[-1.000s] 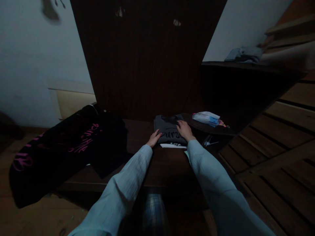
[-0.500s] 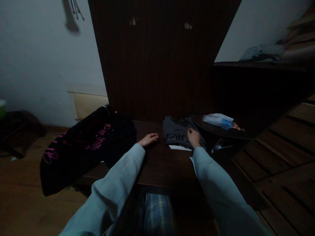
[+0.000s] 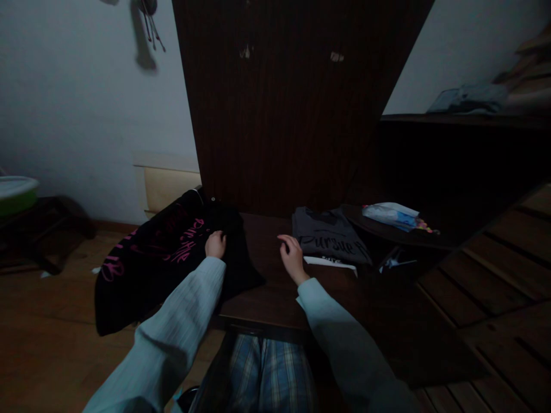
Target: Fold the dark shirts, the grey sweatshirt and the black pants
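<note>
My left hand is closed on the right part of a black garment with pink lettering. This garment lies over the left end of the dark wooden table and hangs past its edge. Above the middle of the tabletop is my right hand, its fingers apart and nothing in them. Just right of that hand lies a folded grey shirt with black lettering. A white folded piece with dark print shows under the shirt's front edge.
A blue-and-white packet rests on a rounded dark shelf at the right. Behind the table rises a tall dark wooden panel. A green tub stands on a low stool at the left. Wooden slats fill the lower right.
My left hand has moved left onto the black garment and closed. My right hand has left the grey shirt and come left. A corner of the black garment now reaches farther right across the table.
</note>
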A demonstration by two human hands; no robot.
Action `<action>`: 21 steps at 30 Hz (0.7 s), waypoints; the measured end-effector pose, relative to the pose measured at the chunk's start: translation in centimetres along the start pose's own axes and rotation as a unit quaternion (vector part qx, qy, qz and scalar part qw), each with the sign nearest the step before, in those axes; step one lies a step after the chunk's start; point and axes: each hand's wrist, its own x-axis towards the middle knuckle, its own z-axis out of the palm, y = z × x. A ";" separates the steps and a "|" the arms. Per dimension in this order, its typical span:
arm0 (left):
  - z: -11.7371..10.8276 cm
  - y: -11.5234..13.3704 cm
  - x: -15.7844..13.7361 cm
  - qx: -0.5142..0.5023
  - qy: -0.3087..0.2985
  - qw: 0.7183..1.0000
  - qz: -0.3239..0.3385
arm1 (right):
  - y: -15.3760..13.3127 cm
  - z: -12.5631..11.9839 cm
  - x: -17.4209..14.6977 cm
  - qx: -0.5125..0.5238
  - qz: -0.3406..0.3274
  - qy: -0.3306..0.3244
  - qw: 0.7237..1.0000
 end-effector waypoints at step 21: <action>-5.7 -3.5 -2.7 -0.068 -0.087 0.979 0.169 | -2.6 8.1 3.5 0.299 0.430 -0.215 0.824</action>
